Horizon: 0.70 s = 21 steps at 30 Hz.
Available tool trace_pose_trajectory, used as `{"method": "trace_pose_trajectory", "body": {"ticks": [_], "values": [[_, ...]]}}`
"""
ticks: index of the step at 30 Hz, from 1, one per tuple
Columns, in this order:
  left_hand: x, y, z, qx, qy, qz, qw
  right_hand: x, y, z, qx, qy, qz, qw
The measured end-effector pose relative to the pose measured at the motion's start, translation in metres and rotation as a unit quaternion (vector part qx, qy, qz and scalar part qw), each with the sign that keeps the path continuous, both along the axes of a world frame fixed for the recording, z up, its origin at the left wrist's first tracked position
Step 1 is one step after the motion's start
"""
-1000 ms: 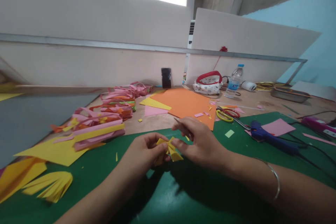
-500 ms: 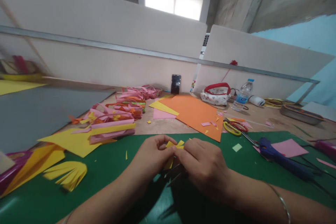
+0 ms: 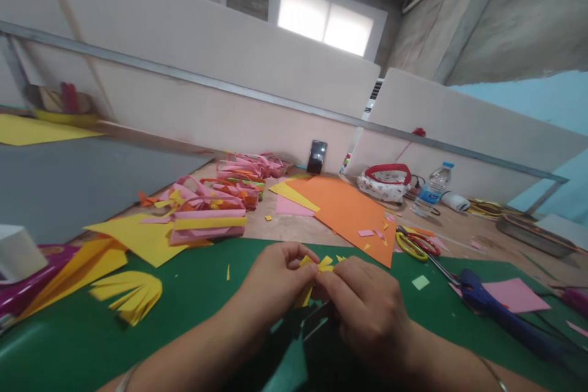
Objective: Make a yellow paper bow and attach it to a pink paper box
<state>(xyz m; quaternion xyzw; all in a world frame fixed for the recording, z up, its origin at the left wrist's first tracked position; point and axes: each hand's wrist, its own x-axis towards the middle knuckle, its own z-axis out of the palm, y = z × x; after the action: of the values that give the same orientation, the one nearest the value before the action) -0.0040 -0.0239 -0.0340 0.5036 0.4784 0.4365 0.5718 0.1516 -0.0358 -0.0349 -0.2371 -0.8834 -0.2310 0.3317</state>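
Note:
My left hand [image 3: 280,275] pinches a small cut piece of yellow paper [image 3: 325,262] between thumb and fingers, just over the green mat [image 3: 193,300]. Fingers of my right hand [image 3: 372,300] are closed on the same piece from the other side. Narrow yellow strips fan out above the fingertips, and another bit hangs below. Under my right hand, a thin two-pronged metal tool [image 3: 316,318] sticks out; its handle is hidden, so its kind is unclear. A fringed yellow paper piece [image 3: 138,297] lies on the mat to the left.
Pink paper bundles [image 3: 209,229] and yellow sheets [image 3: 138,233] lie left. Behind my hands is an orange sheet [image 3: 349,208]. Scissors [image 3: 413,245], a blue glue gun [image 3: 496,306] with its cord, and a water bottle [image 3: 432,190] stand or lie right. A phone [image 3: 316,156] leans on the partition.
The camera view has tilted and shifted, so the scene sits lower and further right. Both hands keep their pinch on the yellow paper, with little change in pose.

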Motion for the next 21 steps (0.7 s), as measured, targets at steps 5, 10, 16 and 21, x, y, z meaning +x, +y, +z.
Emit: {"method": "trace_pose_trajectory", "body": {"ticks": [5, 10, 16, 21], "values": [[0.001, -0.001, 0.001, -0.001, -0.015, -0.007, 1.0, -0.002, 0.001, -0.001, -0.034, 0.042, 0.005, 0.999], [0.001, -0.007, 0.009, 0.03, 0.048, 0.016, 0.998, -0.003, 0.002, -0.001, -0.072, 0.062, 0.012, 0.995], [0.0, -0.011, 0.011, 0.092, 0.074, -0.01, 0.993, -0.001, 0.004, 0.007, -0.118, 0.076, -0.02, 0.99], [0.0, -0.011, 0.01, 0.085, 0.083, -0.015, 0.993, 0.002, 0.007, 0.007, -0.231, 0.108, -0.024, 0.967]]}}
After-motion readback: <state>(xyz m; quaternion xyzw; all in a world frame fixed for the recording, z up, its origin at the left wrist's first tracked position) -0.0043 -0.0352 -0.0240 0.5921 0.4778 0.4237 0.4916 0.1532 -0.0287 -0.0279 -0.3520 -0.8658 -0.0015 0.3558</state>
